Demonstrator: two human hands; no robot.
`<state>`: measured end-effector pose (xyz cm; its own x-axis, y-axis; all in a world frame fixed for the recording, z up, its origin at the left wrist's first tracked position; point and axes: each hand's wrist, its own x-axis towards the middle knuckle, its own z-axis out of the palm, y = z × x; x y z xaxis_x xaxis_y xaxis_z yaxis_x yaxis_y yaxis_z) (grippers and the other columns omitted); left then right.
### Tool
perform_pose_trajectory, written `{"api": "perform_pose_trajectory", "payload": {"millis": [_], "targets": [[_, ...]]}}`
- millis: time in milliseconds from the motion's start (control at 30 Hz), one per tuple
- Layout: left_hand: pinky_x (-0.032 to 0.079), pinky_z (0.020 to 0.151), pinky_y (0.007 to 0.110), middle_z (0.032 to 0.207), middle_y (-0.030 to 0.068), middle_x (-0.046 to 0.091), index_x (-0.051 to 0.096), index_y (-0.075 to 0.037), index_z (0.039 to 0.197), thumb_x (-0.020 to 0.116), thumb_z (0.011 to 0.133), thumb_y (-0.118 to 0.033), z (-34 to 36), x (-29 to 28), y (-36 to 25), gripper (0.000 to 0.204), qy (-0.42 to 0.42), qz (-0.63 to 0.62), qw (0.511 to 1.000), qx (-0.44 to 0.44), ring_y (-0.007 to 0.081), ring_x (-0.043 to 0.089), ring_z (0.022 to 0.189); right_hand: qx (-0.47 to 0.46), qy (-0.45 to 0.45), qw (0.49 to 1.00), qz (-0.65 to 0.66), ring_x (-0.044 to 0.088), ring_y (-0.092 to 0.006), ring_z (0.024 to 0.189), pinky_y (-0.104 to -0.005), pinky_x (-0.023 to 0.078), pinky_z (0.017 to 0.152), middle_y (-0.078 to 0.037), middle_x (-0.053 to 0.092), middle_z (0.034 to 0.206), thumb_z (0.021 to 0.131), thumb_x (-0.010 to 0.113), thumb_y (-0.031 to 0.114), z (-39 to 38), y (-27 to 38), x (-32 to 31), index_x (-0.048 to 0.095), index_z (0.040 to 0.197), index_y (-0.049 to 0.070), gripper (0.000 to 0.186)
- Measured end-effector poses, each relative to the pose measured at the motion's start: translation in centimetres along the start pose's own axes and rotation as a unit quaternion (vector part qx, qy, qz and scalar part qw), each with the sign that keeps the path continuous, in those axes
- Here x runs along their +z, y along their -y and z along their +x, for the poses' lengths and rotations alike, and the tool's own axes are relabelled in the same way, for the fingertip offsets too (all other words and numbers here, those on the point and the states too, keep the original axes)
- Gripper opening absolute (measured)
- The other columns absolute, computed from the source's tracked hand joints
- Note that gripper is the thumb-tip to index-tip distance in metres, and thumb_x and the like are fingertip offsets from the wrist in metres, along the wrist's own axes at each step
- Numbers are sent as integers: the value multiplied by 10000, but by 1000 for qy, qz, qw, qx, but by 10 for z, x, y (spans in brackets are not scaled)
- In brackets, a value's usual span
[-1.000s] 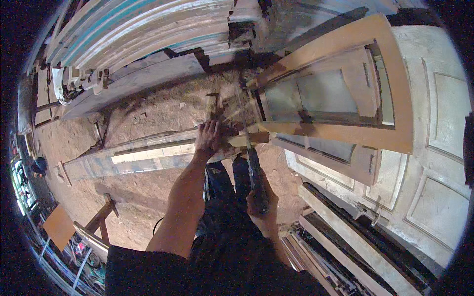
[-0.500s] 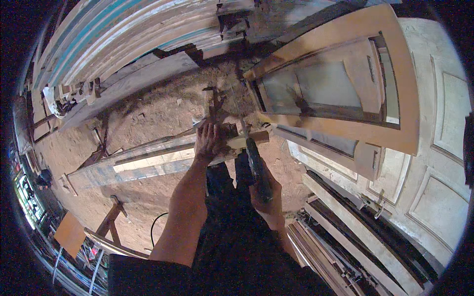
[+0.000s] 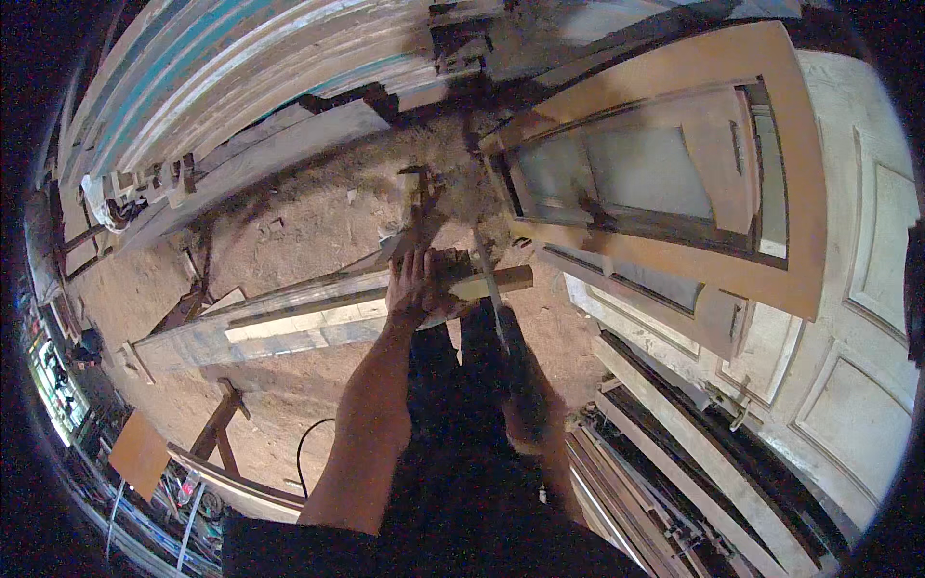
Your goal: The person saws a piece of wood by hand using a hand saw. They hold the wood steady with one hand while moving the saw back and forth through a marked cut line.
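My left hand presses down on a long wooden strip, its fingers bent over the top near the right end. Beneath the strip lies a wide, worn plank. In my right hand, dim and partly blurred, is the dark handle of a handsaw. The narrow saw blade points away from me and crosses the wood just right of my left hand. A brown stub of wood sticks out beyond the blade. Where the teeth meet the wood is too blurred to tell.
A framed orange-brown door leans at the right against a cream panelled door. Stacked boards fill the far left. Long timbers lie at the near right. A small wooden trestle stands at the near left on dirt ground.
My right hand has drawn the saw back toward me and slightly right. My left hand stays on the wood. The whole view has shifted a little.
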<state>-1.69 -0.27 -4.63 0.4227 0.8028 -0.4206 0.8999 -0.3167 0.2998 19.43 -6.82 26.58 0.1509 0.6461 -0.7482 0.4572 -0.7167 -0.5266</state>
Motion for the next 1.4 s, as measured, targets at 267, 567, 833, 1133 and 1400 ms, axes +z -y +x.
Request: {"api": "perform_pose_trajectory", "payload": {"millis": [267,567,833,1133,1400], "targets": [[267,1129,598,1490,209,392,348,-19,1472,698,775,-457,7,-20,-17,894,-23,29,999,20,375,387,1368,-8,-5,997,81,648,-215,1113,-333,501,927,-167,618,1320,906,608,46,-5,-6,-6,437,1453,-21,577],[321,1099,564,1412,157,461,400,-43,1431,752,669,-638,4,-32,-29,1029,-13,24,1000,-5,335,422,1348,113,-31,987,113,621,-229,1177,-317,462,993,-145,648,1291,864,689,77,-49,26,-20,407,1489,4,690],[284,1131,551,1417,189,445,363,-21,1456,779,587,-697,1,-34,-18,1176,-33,-8,999,-9,373,394,1362,41,15,997,66,575,-207,1264,-328,439,1041,-160,587,1384,864,599,42,10,15,-1,407,1501,35,666],[283,1120,548,1412,190,451,348,-21,1468,791,568,-699,10,-14,-28,1211,-55,-2,998,1,373,406,1344,-80,-60,982,159,559,-227,1275,-351,413,1081,-167,601,1358,845,583,-10,12,-33,12,413,1470,-43,649],[240,1155,584,1463,228,415,320,-9,1484,765,629,-662,-4,3,-17,1164,-94,42,994,23,407,373,1385,-32,-72,978,191,589,-210,1201,-330,439,1014,-167,618,1323,838,629,18,-41,15,-5,434,1456,-45,651]]}}
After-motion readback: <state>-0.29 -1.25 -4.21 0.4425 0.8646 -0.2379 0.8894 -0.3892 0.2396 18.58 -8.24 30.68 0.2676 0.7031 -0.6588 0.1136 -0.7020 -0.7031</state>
